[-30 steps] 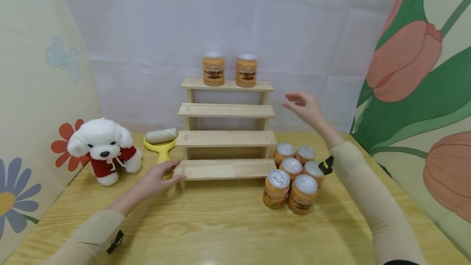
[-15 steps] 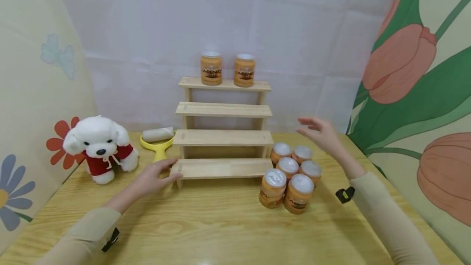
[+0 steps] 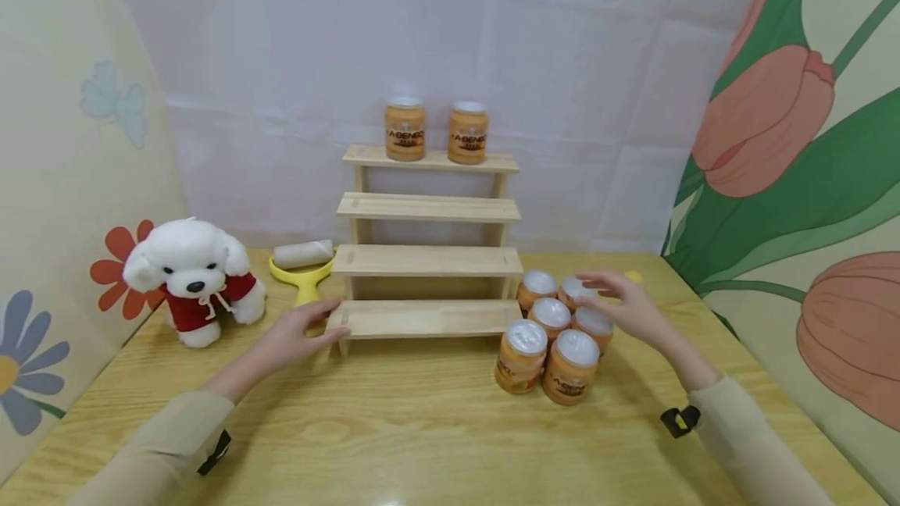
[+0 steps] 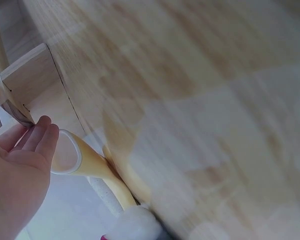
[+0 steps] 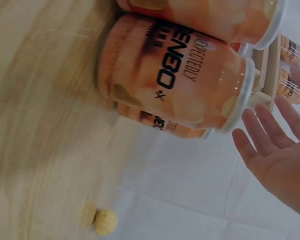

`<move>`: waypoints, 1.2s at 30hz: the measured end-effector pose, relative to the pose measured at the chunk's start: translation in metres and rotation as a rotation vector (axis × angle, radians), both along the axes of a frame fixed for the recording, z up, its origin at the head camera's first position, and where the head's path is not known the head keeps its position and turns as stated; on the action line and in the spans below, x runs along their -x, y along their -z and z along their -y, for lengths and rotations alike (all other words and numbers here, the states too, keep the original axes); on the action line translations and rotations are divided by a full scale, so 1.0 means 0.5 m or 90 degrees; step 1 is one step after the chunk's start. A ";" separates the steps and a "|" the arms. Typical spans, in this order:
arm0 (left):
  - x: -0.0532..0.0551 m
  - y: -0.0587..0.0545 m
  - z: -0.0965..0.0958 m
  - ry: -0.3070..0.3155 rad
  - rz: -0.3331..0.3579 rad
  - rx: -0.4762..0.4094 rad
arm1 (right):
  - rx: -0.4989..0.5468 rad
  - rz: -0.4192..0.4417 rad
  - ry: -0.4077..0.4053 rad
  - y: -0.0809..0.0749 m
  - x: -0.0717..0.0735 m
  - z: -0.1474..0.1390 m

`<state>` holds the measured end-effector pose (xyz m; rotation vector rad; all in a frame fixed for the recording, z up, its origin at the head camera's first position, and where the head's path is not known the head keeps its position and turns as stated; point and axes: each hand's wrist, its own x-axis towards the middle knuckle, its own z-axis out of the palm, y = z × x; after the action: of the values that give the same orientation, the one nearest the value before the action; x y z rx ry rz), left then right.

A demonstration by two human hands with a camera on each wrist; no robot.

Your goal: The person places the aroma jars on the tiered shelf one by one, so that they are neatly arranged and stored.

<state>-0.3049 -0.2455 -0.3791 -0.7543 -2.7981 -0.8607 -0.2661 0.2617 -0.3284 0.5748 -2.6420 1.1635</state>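
A four-step wooden display stand (image 3: 429, 260) stands at the back of the table. On its top step are two orange cans (image 3: 405, 131) with silver lids. My left hand (image 3: 291, 342) holds the left end of the bottom step; in the left wrist view its fingers (image 4: 40, 137) lie against the board's end. To the right of the stand, several more orange cans (image 3: 571, 372) are grouped upright on the table. My right hand (image 3: 629, 307) is over the back right cans, fingers spread and holding nothing. In the right wrist view its fingertips are right by a can's (image 5: 175, 75) lid.
A white plush dog (image 3: 193, 283) in a red top sits left of the stand. Between them lies a yellow-handled lint roller (image 3: 304, 276). A small yellow ball (image 5: 106, 221) is on the table beyond the right hand. A white cloth (image 3: 309, 84) hangs behind.
My right hand has come down from beside the upper steps to the grouped cans. The left hand stays at the bottom step. The two cans on top have not moved.
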 end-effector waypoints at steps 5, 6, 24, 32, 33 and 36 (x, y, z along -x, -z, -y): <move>0.000 0.001 0.000 0.000 -0.001 0.001 | -0.027 0.027 -0.020 0.022 -0.010 -0.018; 0.000 0.002 -0.001 0.001 -0.003 0.001 | -0.031 0.029 -0.022 0.027 -0.012 -0.021; -0.002 -0.003 -0.001 0.000 0.001 -0.006 | -0.093 0.011 0.025 0.047 -0.029 -0.054; 0.003 0.000 -0.003 0.000 -0.006 -0.006 | -0.102 0.011 0.033 0.065 -0.037 -0.066; 0.003 0.002 -0.003 0.000 -0.008 -0.005 | -0.098 0.020 0.038 0.066 -0.041 -0.066; 0.002 0.005 -0.003 -0.004 -0.014 -0.007 | -0.086 0.045 0.059 0.069 -0.049 -0.063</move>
<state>-0.3057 -0.2442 -0.3814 -0.7487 -2.7728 -0.8614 -0.2416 0.2933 -0.3627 0.4360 -2.7917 1.0028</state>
